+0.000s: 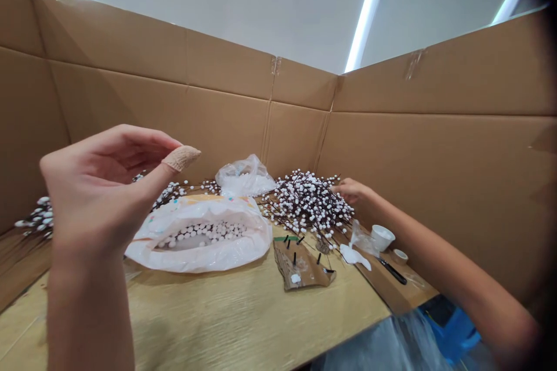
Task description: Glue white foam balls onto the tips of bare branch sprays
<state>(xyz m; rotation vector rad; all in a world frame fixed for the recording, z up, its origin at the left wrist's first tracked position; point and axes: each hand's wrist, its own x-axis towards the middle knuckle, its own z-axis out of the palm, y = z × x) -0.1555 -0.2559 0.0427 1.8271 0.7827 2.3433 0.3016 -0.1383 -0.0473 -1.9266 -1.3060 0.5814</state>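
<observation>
At left, the left hand half-curled; at centre-right, the right hand met berried sprigs (either grip's contents unclear). The bag gaped, perhaps for access.

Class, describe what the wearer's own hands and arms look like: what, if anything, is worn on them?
The left hand wears a beige, ribbed-looking covering with a pointed end over the thumb tip. The right hand is partly hidden. No sleeves or gloves show.

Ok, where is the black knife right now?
The knife lies on the right in the head view, on cardboard, just in front of the white cup and beside the small pale roll.
</observation>
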